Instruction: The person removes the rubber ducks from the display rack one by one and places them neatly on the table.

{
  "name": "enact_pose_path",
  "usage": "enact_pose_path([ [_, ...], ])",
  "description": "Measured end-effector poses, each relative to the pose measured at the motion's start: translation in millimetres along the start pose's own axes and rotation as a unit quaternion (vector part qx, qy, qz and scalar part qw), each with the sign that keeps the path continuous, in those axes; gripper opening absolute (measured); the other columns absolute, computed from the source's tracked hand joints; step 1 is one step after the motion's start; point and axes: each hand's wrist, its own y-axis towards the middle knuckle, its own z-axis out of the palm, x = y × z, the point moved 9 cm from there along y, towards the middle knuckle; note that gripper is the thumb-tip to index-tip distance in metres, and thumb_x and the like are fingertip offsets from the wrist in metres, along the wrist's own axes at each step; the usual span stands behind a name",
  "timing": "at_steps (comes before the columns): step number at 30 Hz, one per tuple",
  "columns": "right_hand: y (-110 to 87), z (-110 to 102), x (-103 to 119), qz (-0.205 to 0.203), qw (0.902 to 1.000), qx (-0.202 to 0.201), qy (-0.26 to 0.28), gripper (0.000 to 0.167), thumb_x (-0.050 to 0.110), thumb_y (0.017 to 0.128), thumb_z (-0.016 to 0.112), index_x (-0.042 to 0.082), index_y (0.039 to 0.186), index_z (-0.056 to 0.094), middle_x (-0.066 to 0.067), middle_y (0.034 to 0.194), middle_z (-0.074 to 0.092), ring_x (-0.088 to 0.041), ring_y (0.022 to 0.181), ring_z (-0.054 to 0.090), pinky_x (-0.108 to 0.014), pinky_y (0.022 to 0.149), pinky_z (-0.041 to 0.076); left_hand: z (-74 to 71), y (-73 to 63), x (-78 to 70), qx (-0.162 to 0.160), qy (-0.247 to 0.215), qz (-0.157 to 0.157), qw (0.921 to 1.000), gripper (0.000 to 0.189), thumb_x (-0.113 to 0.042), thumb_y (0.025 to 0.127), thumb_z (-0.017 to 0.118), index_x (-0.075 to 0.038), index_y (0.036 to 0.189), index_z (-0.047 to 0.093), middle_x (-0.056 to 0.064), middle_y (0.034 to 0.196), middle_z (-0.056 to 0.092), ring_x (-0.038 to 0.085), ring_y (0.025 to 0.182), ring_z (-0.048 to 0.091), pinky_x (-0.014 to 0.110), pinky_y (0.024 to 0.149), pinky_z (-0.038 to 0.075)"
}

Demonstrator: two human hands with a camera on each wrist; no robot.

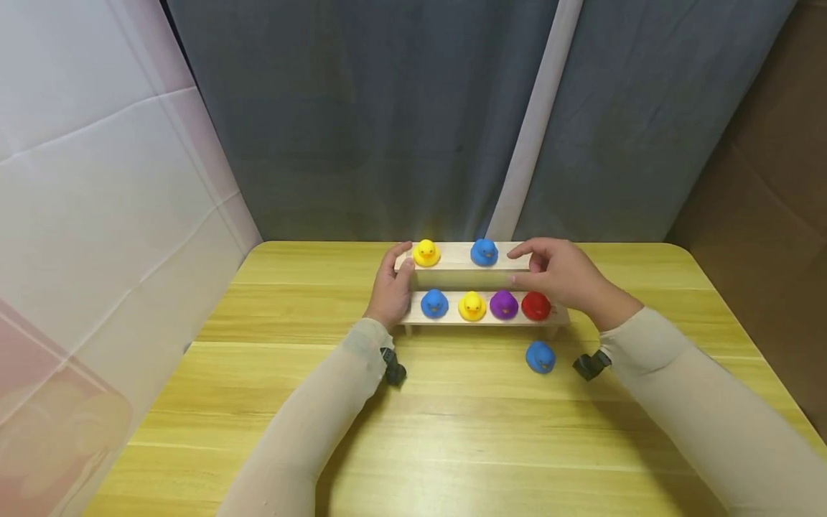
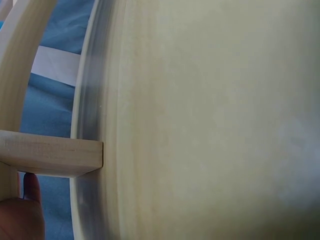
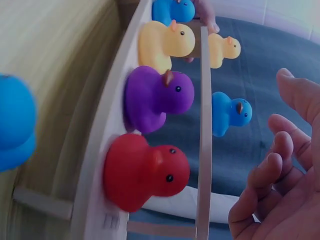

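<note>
A two-tier wooden shelf stands on the table. My left hand grips the upper tier's left end, its thumb at the front; a little of that hand shows in the left wrist view. My right hand is by the upper tier's right end, holding nothing, with thumb and fingers apart. On the upper tier sit a yellow rubber duck and a blue duck. Along the lower tier are a blue duck, a yellow duck, a purple duck and a red duck.
Another blue duck lies on the wooden table, in front of the shelf's right end. A grey curtain hangs behind the table. White cloth borders the left, and a brown panel the right.
</note>
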Motion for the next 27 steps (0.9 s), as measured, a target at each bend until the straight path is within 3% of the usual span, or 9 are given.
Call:
enact_pose_path([
  [6,11.9,0,3,0.013,0.9998,-0.016,-0.001,0.043,0.031,0.093,0.082,0.018,0.132,0.071,-0.011,0.089,0.057,-0.027,0.079,0.053,-0.030,0.058,0.047,0.8,-0.2,0.2,0.001,-0.002,-0.001,1.0000,0.040,-0.030,0.113,0.044,-0.023,0.152,0.049,0.003,0.165,0.040,0.025,0.149,0.040,0.050,0.126,0.030],
  [21,37.3,15,9,0.043,0.9987,0.020,0.017,0.048,0.032,0.093,0.082,0.023,0.137,0.068,-0.012,0.096,0.056,-0.028,0.075,0.052,-0.029,0.053,0.045,-2.5,-2.4,1.8,-0.004,-0.003,-0.004,1.0000,0.040,-0.031,0.114,0.044,-0.024,0.152,0.049,0.003,0.165,0.040,0.028,0.139,0.048,0.051,0.122,0.035],
  [27,43.6,15,12,0.047,0.9985,0.027,-0.003,0.051,0.032,0.093,0.083,0.023,0.141,0.066,-0.012,0.096,0.057,-0.029,0.081,0.053,-0.030,0.058,0.046,-2.7,-2.2,1.7,-0.004,0.000,-0.002,1.0000,0.040,-0.030,0.114,0.044,-0.023,0.152,0.049,0.003,0.166,0.039,0.026,0.145,0.043,0.051,0.124,0.033],
])
